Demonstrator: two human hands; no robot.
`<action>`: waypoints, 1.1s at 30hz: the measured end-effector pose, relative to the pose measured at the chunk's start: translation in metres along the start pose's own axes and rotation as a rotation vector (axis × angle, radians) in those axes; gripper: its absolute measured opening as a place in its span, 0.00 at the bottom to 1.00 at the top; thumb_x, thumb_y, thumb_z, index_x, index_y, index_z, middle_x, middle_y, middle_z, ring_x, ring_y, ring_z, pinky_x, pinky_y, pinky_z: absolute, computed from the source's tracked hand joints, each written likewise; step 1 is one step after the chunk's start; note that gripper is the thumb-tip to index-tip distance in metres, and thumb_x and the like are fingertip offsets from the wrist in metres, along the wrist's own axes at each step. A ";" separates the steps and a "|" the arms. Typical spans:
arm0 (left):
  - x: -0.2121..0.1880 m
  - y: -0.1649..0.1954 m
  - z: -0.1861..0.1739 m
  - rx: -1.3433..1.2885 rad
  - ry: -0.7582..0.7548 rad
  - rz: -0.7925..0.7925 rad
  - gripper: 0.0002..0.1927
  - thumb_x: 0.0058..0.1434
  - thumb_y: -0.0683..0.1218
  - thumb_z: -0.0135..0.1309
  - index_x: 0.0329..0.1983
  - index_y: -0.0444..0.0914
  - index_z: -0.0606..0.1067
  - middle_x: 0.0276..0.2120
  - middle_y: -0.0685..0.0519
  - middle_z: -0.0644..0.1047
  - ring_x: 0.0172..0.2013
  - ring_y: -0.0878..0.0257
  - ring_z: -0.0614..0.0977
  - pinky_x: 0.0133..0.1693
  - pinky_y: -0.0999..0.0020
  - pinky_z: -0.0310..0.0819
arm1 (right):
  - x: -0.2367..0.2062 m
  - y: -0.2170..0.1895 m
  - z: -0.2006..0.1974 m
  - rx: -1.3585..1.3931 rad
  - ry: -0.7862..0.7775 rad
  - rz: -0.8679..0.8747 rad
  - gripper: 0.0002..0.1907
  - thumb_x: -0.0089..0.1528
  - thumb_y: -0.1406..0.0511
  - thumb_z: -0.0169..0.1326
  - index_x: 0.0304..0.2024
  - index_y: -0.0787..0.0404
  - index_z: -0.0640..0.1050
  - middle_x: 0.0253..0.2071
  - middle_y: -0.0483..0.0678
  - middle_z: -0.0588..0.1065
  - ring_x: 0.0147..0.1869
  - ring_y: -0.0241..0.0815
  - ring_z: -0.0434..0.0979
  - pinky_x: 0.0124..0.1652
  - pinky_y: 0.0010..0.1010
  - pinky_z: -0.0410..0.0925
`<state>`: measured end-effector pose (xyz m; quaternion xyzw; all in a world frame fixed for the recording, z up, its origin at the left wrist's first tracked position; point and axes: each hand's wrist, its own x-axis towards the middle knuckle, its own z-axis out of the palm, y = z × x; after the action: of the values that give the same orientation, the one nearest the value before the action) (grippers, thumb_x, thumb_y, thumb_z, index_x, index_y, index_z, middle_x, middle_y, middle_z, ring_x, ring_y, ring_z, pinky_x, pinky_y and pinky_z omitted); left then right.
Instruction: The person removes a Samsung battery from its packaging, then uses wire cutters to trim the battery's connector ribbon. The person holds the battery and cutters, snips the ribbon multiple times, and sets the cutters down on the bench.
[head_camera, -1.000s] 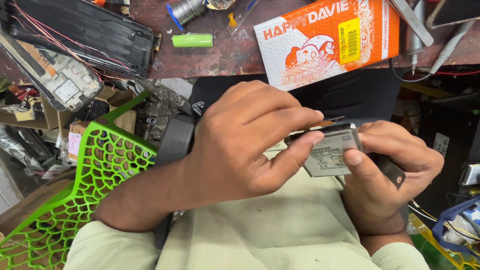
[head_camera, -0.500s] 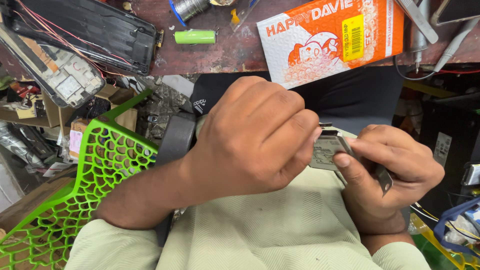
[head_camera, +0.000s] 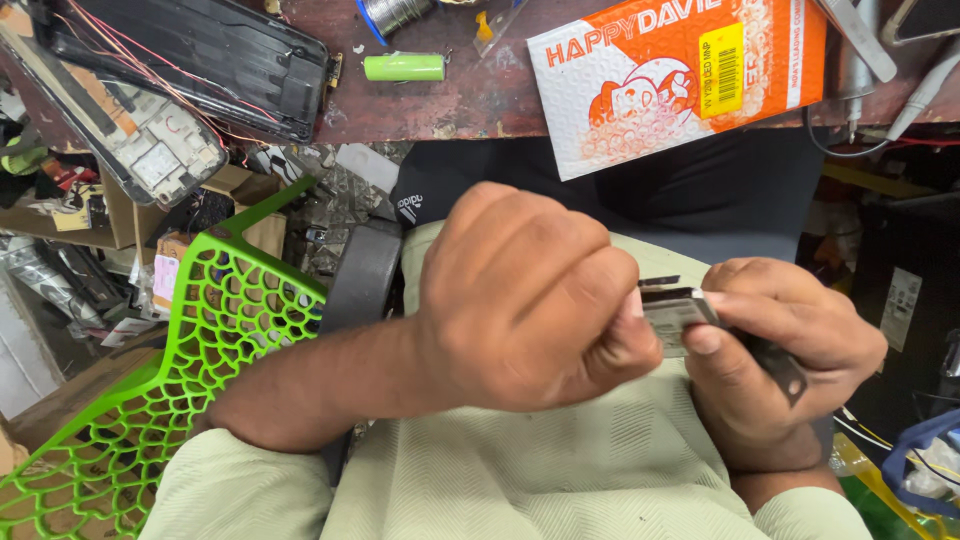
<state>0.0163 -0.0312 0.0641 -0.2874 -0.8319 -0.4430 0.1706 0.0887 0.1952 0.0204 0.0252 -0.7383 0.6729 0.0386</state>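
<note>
Between the two hands sits a small flat part (head_camera: 678, 318) of dull grey metal, its face brushed rather than polished, with a darker matt strip trailing under the right hand (head_camera: 775, 375). Below the left hand (head_camera: 530, 300) the cloth of the shirt (head_camera: 520, 480) is pale green and woven in a fine herringbone, matt and soft. Left of that hand, the lattice chair (head_camera: 130, 400) is glossy bright green plastic. Beyond the knuckles, the bench top (head_camera: 480, 100) is worn, scuffed reddish wood, and on it lies a padded mailer (head_camera: 680, 80) of smooth, slightly shiny orange and white plastic film.
</note>
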 end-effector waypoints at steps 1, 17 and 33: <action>-0.001 0.005 0.001 -0.071 0.024 -0.089 0.05 0.57 0.40 0.57 0.34 0.34 0.74 0.31 0.49 0.74 0.32 0.54 0.77 0.34 0.60 0.68 | -0.001 0.001 0.001 0.079 0.017 0.031 0.12 0.63 0.65 0.68 0.40 0.69 0.80 0.33 0.53 0.77 0.37 0.41 0.79 0.43 0.28 0.73; -0.008 0.018 -0.008 -0.401 0.097 -0.333 0.07 0.60 0.37 0.61 0.37 0.36 0.74 0.33 0.50 0.75 0.31 0.60 0.78 0.34 0.71 0.73 | 0.007 0.009 0.009 0.419 -0.024 0.111 0.15 0.62 0.63 0.69 0.40 0.70 0.81 0.28 0.53 0.75 0.27 0.38 0.70 0.30 0.27 0.61; -0.002 0.019 -0.015 -0.448 0.037 -0.373 0.06 0.56 0.38 0.63 0.34 0.37 0.77 0.30 0.53 0.76 0.27 0.63 0.78 0.32 0.71 0.72 | 0.013 0.011 0.010 0.426 -0.037 0.124 0.14 0.62 0.62 0.69 0.40 0.67 0.82 0.30 0.53 0.77 0.27 0.38 0.71 0.30 0.27 0.61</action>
<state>0.0297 -0.0359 0.0833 -0.1518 -0.7486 -0.6445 0.0338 0.0745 0.1860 0.0096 -0.0004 -0.5800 0.8143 -0.0224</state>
